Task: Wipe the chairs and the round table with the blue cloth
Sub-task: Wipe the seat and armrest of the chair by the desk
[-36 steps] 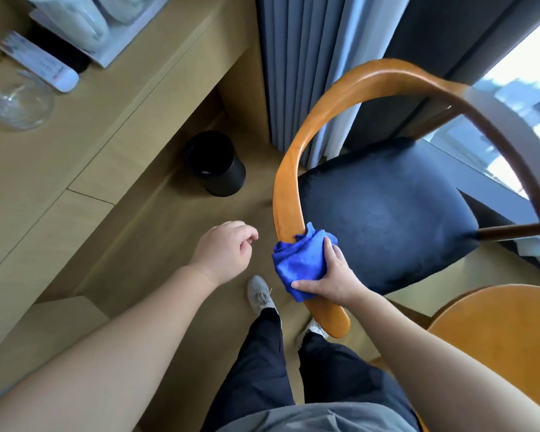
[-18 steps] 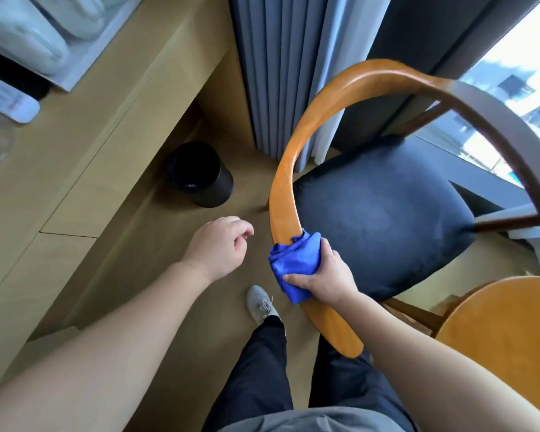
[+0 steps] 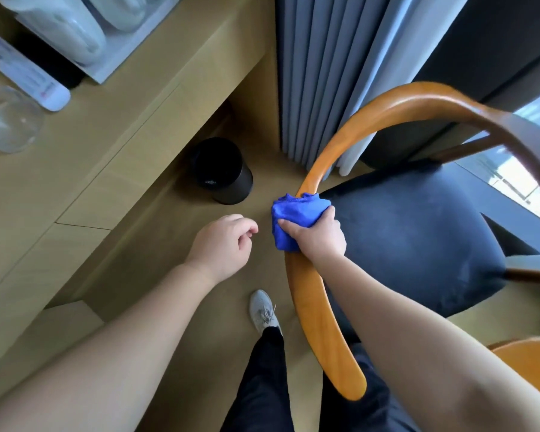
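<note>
Blue cloth [image 3: 289, 213] on the chair [image 3: 418, 232] rail
Right grip [image 3: 320, 236] clutches the cloth against the curved wooden rail; left grip [image 3: 222, 244] hangs loosely curled just left, seemingly holding nothing.

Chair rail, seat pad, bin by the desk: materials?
Chair rail: likely bent wood, glossy orange varnish, sheen along the curve. Seat pad: dark fabric, matte velvety nap with scuff marks. Bin: matte black, plastic or metal, cannot tell.
</note>
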A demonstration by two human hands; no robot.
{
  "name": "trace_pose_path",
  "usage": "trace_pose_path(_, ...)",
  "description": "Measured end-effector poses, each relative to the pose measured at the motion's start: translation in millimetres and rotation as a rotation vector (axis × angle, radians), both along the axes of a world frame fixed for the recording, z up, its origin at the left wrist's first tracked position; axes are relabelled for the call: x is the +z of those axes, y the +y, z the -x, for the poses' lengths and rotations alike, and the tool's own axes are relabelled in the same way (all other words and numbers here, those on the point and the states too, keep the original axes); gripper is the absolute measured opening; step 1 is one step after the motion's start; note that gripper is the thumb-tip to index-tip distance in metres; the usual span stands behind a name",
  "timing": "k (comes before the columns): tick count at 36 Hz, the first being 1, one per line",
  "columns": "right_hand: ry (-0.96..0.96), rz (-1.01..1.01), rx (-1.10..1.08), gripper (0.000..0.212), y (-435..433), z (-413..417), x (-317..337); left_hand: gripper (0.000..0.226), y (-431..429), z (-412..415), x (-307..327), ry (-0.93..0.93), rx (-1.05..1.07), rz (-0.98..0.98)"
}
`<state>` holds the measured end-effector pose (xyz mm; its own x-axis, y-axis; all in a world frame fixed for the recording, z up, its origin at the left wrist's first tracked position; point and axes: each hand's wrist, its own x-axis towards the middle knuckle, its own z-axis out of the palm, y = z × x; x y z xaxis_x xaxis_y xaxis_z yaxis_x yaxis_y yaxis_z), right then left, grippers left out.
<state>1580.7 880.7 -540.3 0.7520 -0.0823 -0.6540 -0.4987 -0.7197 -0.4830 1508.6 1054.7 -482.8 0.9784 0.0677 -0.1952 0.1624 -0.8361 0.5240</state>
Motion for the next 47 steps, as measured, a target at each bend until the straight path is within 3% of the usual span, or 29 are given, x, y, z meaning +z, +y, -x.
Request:
trace_pose_path(19, 0.017, 0.083, -0.290, 0.113, 40.0, -78.9, -1.0, 0.020, 6.9, -34.3, -8.2, -0.038, -0.003, -0.054)
trace_pose_path(22, -0.020, 0.069, -0.068, 0.111, 25.7, -71.4, 3.5, 0.024, 2.8, -36.8, -8.2, -0.038, -0.005, -0.034)
trace_pose_path(26, -0.151, 0.139, 0.414, 0.093, -19.5, -68.2, 12.0, 0.027, -2.9, -37.7, -10.1, -0.036, -0.009, -0.026)
trace_pose_path(29, -0.464, 0.297, 0.755, 0.079, -50.2, -77.5, 15.6, 0.023, -4.9, -40.1, -11.0, -0.034, 0.001, -0.027)
trace_pose_path(32, -0.879, 0.150, 1.181, 0.063, -63.1, -97.2, 17.1, 0.024, -7.8, -42.3, -11.3, -0.053, 0.005, -0.022)
trace_pose_path(34, -0.990, 0.142, 1.578, 0.072, -63.0, -114.3, 17.8, 0.026, -9.1, -43.8, -11.1, -0.052, 0.016, -0.017)
trace_pose_path(37, -0.834, 0.368, 1.964, 0.094, -52.8, -135.3, 22.9, 0.028, -9.1, -47.0, -10.4, -0.059, 0.036, -0.015)
trace_pose_path(42, -0.719, 0.498, 2.126, 0.109, -24.3, -148.4, 18.2, 0.022, -11.7, -53.7, -13.0, -0.050, 0.040, -0.036)
trace_pose_path(47, -0.781, 0.488, 2.153, 0.109, -17.5, -148.5, 10.4, 0.021, -16.3, -66.5, -13.3, -0.050, 0.043, -0.042)
